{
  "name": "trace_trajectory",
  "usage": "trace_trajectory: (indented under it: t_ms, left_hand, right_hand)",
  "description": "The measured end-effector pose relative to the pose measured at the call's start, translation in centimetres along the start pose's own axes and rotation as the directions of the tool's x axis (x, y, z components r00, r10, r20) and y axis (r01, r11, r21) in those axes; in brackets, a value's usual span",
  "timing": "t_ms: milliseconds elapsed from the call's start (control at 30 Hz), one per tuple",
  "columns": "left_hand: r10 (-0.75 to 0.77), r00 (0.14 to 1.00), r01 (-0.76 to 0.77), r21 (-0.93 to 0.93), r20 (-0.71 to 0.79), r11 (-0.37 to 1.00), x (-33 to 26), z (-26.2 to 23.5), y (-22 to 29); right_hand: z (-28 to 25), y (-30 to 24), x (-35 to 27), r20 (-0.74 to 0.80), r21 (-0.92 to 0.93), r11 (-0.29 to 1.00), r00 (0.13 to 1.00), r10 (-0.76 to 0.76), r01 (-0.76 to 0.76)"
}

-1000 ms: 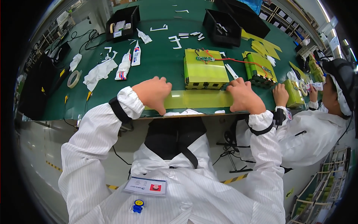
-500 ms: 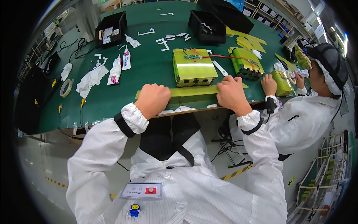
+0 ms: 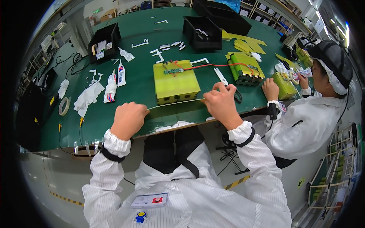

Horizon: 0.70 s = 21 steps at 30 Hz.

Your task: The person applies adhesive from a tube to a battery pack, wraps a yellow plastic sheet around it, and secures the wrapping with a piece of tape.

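My left hand (image 3: 129,119) and my right hand (image 3: 221,104) each pinch one end of a thin yellow-green insulation sheet (image 3: 175,103), held almost edge-on along the near side of the table. Just beyond it lies a yellow-green battery pack (image 3: 176,83) with black cell holders, a small circuit board on top and a red wire running right. Whether the sheet touches the pack, I cannot tell. Scissors (image 3: 221,77) lie just past my right hand, their dark handle partly behind it. To the right, a second battery pack (image 3: 246,68) is joined to the red wire.
Glue tubes (image 3: 110,88), a tape roll (image 3: 65,106) and crumpled tissue (image 3: 88,99) are on the left. Black bins (image 3: 201,34) stand at the back, with white strips (image 3: 157,55) before them. A co-worker (image 3: 304,117) sits close on my right, hands at another pack.
Both hands have moved left with the sheet, which has tilted from showing its face to nearly edge-on. My right hand has shifted off the scissors' handle, exposing it. The view has also shifted.
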<state>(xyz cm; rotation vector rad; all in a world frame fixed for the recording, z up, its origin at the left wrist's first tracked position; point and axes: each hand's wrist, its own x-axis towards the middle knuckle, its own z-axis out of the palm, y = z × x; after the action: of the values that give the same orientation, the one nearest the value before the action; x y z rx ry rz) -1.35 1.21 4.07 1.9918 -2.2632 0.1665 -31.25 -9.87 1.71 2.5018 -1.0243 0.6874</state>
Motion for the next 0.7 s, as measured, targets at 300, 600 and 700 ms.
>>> trace_trajectory:
  t_ms: [300, 600, 700]
  left_hand:
    - [-0.145, 0.989, 0.145, 0.02, -0.007, 0.989, -3.9, -2.5, -0.5]
    - [-0.231, 0.934, 0.195, -0.154, -0.272, 0.969, -4.1, -1.6, 0.3]
    - [-0.291, 0.904, 0.224, -0.232, -0.313, 0.947, -3.9, -1.4, 0.6]
  right_hand:
    - [-0.4, -2.0, 2.9, 0.105, 0.2, 0.976, 0.988, -0.11, 0.088]
    - [-3.7, 2.9, 7.8, 0.606, 0.517, 0.851, 0.741, -0.289, -0.09]
    - [-4.5, 2.9, 9.4, 0.548, 0.573, 0.819, 0.757, -0.356, -0.03]
